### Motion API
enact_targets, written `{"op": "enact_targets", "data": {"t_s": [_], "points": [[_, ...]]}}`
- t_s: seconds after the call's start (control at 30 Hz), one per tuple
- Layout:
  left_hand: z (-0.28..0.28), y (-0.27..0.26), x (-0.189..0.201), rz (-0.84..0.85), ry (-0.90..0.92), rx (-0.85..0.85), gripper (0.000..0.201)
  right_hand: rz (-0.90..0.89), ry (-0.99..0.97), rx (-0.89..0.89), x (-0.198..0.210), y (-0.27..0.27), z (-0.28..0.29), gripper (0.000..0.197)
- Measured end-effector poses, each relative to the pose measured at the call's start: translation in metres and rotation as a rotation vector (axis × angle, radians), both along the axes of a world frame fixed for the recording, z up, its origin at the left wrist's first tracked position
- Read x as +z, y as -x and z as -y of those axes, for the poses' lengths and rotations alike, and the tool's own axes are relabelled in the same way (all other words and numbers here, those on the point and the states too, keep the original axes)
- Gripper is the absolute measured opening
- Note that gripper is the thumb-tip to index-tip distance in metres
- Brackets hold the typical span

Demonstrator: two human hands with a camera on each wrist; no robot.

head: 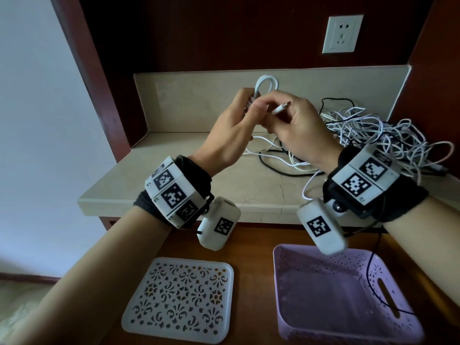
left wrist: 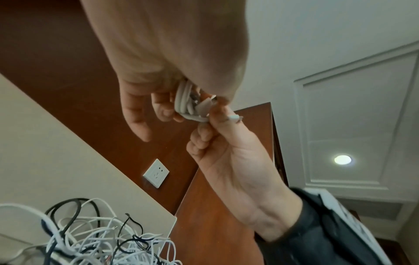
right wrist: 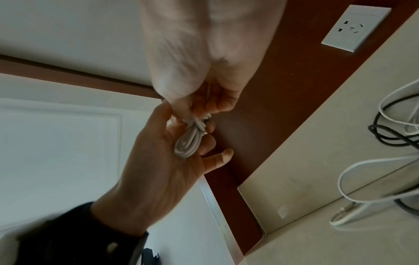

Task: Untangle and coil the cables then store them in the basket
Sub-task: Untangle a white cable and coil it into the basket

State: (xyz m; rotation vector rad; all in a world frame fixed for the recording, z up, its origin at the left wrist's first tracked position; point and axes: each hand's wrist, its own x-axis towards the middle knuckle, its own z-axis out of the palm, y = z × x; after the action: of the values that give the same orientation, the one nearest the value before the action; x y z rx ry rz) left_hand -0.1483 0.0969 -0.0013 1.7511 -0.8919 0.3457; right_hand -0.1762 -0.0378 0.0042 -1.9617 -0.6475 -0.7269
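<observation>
A white cable coil [head: 265,83] is held up over the stone counter, its loops showing above my hands. My left hand [head: 240,113] grips the coil [right wrist: 188,143] across its palm, thumb over it. My right hand [head: 281,118] pinches the free end of this cable, and the metal plug [head: 282,108] sticks out between its fingers; in the left wrist view the plug [left wrist: 235,118] shows beside the bundle [left wrist: 186,100]. A tangle of white and black cables [head: 368,135] lies on the counter at the right. The purple basket [head: 286,307] stands below at front right.
A white perforated lid [head: 179,297] lies on the wooden surface left of the basket. Loose white and black cables [head: 281,158] trail under my hands. A wall socket [head: 342,33] sits on the dark back panel. The stone counter [head: 154,175] has a raised back edge.
</observation>
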Motion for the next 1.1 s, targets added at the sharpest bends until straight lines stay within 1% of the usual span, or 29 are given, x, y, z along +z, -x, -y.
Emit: {"op": "enact_targets", "data": {"t_s": [0.1,0.2,0.27,0.33,0.37,0.47,0.5,0.6,0.67,0.73,0.77,0.83,0.87,0.9,0.97,1.03,1.1], "points": [[0.001,-0.001,0.0,-0.008,-0.015,0.033,0.01,0.02,0.008,-0.01,-0.011,-0.002,-0.002,0.018],[0.005,0.001,0.001,0.008,-0.044,0.041,0.011,0.085,-0.08,-0.065,-0.022,-0.003,-0.008,0.023],[0.008,0.001,0.001,-0.009,-0.007,0.068,0.012,0.136,-0.136,-0.117,-0.024,-0.003,-0.009,0.032],[0.009,0.001,0.0,-0.076,0.067,0.105,0.019,0.169,-0.189,-0.142,-0.023,-0.003,-0.008,0.046],[0.009,0.0,0.0,-0.099,0.082,0.119,0.021,0.161,-0.202,-0.142,-0.021,-0.003,-0.007,0.045],[0.009,-0.002,0.0,-0.088,0.038,0.153,0.02,0.066,-0.285,-0.114,-0.018,-0.005,-0.004,0.024],[0.009,-0.002,0.0,-0.084,0.025,0.16,0.019,0.037,-0.318,-0.099,-0.017,-0.006,-0.003,0.022],[0.007,-0.003,0.001,-0.076,-0.028,0.188,0.017,-0.02,-0.372,-0.097,-0.015,-0.007,-0.003,0.023],[0.007,-0.002,0.0,-0.067,-0.034,0.198,0.018,-0.084,-0.513,-0.058,-0.014,-0.009,-0.003,0.02],[0.008,0.0,-0.002,-0.059,0.0,0.189,0.019,-0.173,-0.668,-0.012,-0.013,-0.012,-0.004,0.016],[0.009,0.001,-0.003,-0.052,0.016,0.183,0.02,-0.202,-0.71,0.002,-0.011,-0.013,-0.006,0.018],[0.01,0.002,-0.003,-0.049,0.032,0.18,0.021,-0.218,-0.739,0.031,-0.007,-0.013,-0.008,0.031],[0.01,0.002,-0.004,-0.056,0.035,0.175,0.021,-0.204,-0.732,0.032,-0.006,-0.013,-0.01,0.036],[0.01,0.002,-0.004,-0.066,0.037,0.166,0.021,-0.179,-0.716,0.019,-0.004,-0.014,-0.01,0.037],[0.01,0.002,-0.003,-0.092,0.037,0.154,0.021,-0.099,-0.612,-0.074,-0.003,-0.013,-0.008,0.028],[0.009,0.003,-0.002,-0.104,0.014,0.162,0.019,0.032,-0.394,-0.217,-0.004,-0.012,-0.007,0.02],[0.007,0.003,-0.003,-0.08,-0.031,0.182,0.018,0.143,-0.159,-0.302,-0.007,-0.012,-0.007,0.006]]}}
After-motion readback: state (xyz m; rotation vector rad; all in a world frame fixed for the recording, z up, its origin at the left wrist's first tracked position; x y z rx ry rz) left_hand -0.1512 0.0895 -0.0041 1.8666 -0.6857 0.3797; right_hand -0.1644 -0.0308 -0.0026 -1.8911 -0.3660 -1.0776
